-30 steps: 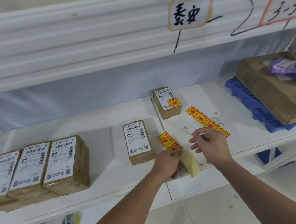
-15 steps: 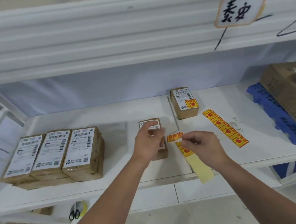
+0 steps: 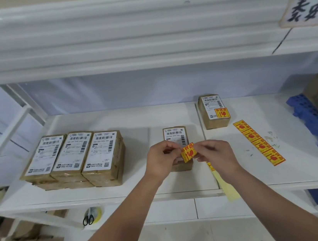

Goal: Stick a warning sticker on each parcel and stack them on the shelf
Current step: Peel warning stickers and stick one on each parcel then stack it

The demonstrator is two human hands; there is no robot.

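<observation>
Since a moment ago my left hand (image 3: pixel 162 158) has come off the parcel (image 3: pixel 174 134) and met my right hand (image 3: pixel 215 153). Both hands pinch the yellow-and-red warning sticker (image 3: pixel 188 153), tilted, over that parcel on the shelf (image 3: pixel 134 123).

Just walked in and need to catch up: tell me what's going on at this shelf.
A person pinches one warning sticker between left hand and right hand, just over the lone parcel in the middle of the shelf; it is not stuck down yet. The rear parcel to the right already bears a sticker. The stacked parcels on the left show none. A sticker strip lies at right.
</observation>
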